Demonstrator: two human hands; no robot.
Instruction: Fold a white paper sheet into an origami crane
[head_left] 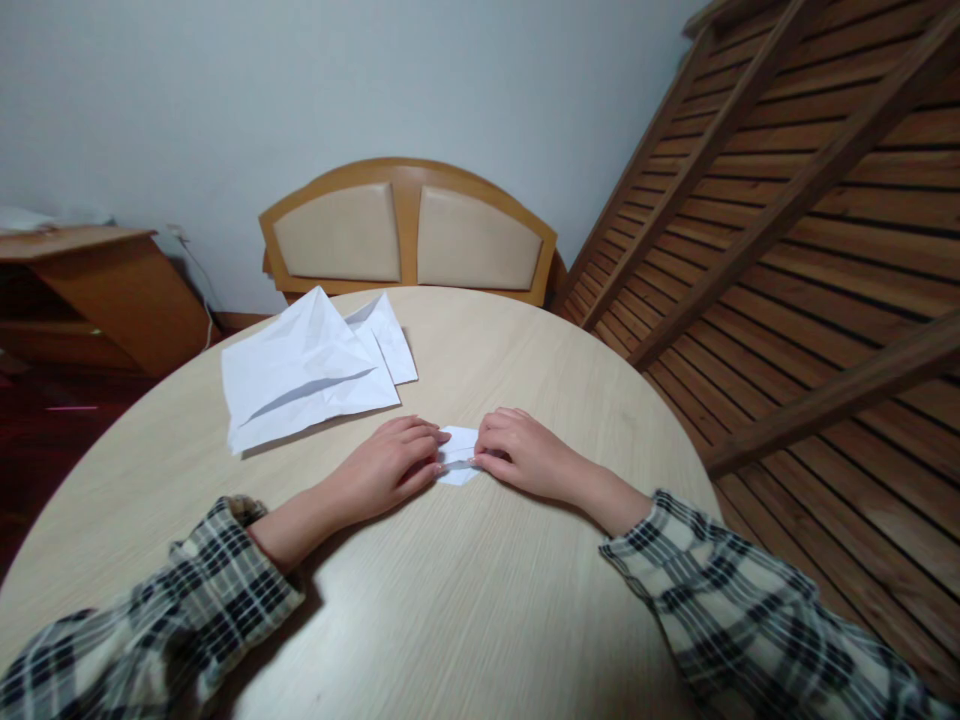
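A small folded white paper piece [458, 456] lies on the round pale wooden table [465, 600], between my two hands. My left hand [386, 467] rests palm down on its left side, fingers together and pressing its edge. My right hand [517, 452] is curled over its right side, fingertips pinching the paper against the table. Most of the piece is hidden under my fingers. Both arms wear plaid sleeves.
Creased white paper sheets [311, 368] lie overlapped on the table's far left part. A wooden chair with beige pads [409, 235] stands behind the table. A slatted wooden frame [787, 230] leans at the right. A low wooden cabinet [82, 290] stands at the left.
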